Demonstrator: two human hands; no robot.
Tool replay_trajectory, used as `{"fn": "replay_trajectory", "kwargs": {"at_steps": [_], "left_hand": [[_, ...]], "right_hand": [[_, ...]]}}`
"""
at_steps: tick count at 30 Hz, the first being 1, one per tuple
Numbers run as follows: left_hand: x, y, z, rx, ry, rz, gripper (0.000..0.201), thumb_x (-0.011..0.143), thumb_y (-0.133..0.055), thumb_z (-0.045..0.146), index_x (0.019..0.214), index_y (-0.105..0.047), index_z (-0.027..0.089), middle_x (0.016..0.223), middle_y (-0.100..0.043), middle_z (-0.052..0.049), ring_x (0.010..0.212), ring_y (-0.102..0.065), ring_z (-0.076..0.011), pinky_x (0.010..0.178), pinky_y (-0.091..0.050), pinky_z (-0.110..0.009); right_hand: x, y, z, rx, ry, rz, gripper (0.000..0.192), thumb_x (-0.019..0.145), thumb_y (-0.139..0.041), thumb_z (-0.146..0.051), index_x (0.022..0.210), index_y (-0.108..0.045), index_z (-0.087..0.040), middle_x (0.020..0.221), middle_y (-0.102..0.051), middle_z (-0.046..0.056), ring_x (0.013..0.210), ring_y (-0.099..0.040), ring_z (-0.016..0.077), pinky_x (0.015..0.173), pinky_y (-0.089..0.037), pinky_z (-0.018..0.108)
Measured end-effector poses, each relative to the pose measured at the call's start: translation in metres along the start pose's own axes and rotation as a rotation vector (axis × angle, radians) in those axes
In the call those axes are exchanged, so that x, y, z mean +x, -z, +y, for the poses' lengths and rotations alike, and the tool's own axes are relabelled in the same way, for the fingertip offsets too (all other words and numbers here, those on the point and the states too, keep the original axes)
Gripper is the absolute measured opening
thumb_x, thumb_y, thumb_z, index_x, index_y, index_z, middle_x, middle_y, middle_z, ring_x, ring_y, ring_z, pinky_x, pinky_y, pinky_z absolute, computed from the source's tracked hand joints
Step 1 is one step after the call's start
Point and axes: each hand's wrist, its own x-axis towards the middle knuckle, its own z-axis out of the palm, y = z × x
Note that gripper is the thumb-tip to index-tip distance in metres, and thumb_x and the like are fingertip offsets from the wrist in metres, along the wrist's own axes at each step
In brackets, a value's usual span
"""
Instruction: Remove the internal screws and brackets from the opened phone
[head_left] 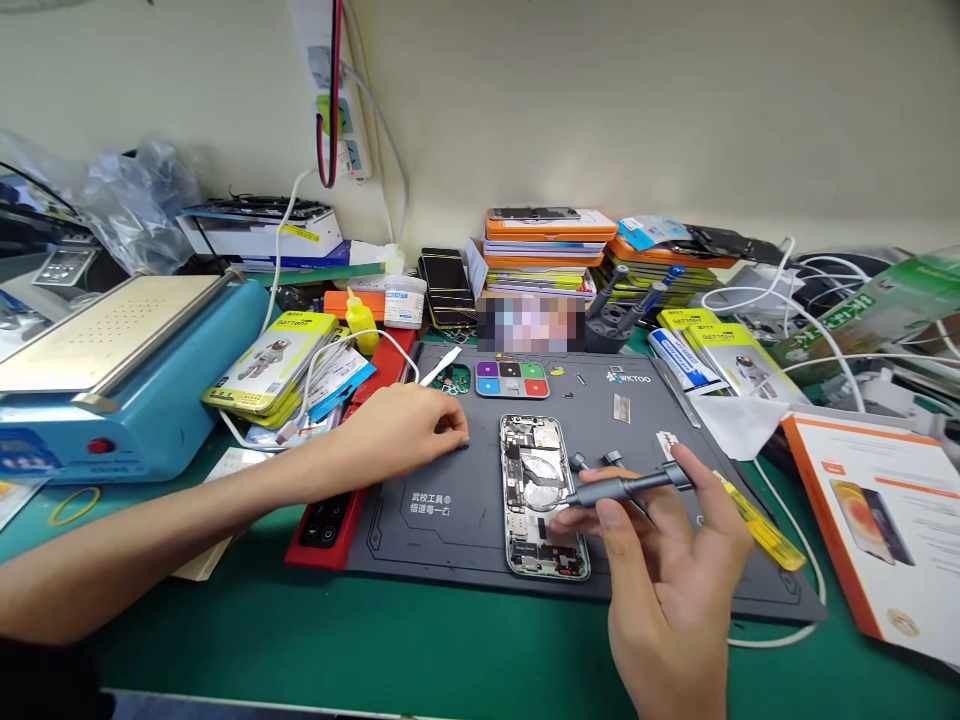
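An opened phone [525, 535] lies on the dark grey work mat [465, 540], its inner parts and a round coil showing. My right hand [667, 570] grips a slim grey screwdriver [626, 488] above the phone's right side. The driver is held nearly level, its thin end pointing left over the phone; whether it touches is unclear. My left hand [424, 430] rests on the mat left of the phone, thumb and fingers pinched together. Something small and dark shows at its fingertips, too small to name. Beyond the phone sits a tray with coloured squares [512, 380].
Small grey bits [613, 458] and a metal blade [621, 408] lie on the mat. A white tool [442, 366] leans near a green circuit board [454, 380]. At left stands a blue heating plate machine [150, 400]; at right, a white-orange phone box [877, 530]. Battery packs [274, 360] and cables surround the mat.
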Motion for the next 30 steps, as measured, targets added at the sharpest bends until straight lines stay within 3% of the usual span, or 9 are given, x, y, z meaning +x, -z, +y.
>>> {"fn": "replay_trajectory", "kwargs": {"at_steps": [6,12,19,30], "left_hand": [[0.0,-0.003,0.001,0.111,-0.032,0.003,0.016,0.103,-0.072,0.03,0.096,-0.085,0.026,0.105,-0.087,0.001,0.1,-0.081,-0.0295,0.075,-0.052,-0.033],[0.0,-0.004,-0.008,0.178,-0.155,0.03,0.017,0.107,-0.068,0.023,0.105,-0.085,0.025,0.114,-0.085,-0.001,0.103,-0.08,-0.0247,0.078,-0.053,-0.03],[0.002,-0.008,-0.016,0.257,-0.296,0.044,0.023,0.105,-0.064,0.013,0.104,-0.085,0.022,0.107,-0.081,-0.003,0.097,-0.078,-0.0208,0.073,-0.053,-0.027],[-0.001,0.002,-0.01,0.341,-0.368,-0.038,0.033,0.098,-0.058,-0.002,0.107,-0.083,0.018,0.112,-0.081,-0.009,0.102,-0.077,-0.0257,0.081,-0.055,-0.032]], "right_hand": [[-0.001,0.0,0.0,-0.008,-0.01,-0.015,0.057,0.106,-0.07,-0.03,0.156,-0.047,-0.039,0.112,-0.076,0.004,0.071,-0.078,0.0166,0.065,-0.074,0.035],[-0.002,0.0,0.001,-0.002,0.004,-0.002,0.056,0.106,-0.069,-0.029,0.157,-0.046,-0.039,0.114,-0.076,0.004,0.07,-0.077,0.0157,0.068,-0.075,0.038],[-0.002,0.0,0.0,-0.007,-0.002,0.001,0.056,0.106,-0.069,-0.028,0.156,-0.046,-0.038,0.113,-0.077,0.004,0.068,-0.076,0.0149,0.067,-0.074,0.037],[-0.003,0.002,0.0,-0.006,-0.01,-0.003,0.056,0.105,-0.071,-0.029,0.156,-0.048,-0.037,0.114,-0.077,0.005,0.07,-0.076,0.0155,0.066,-0.073,0.036]]}}
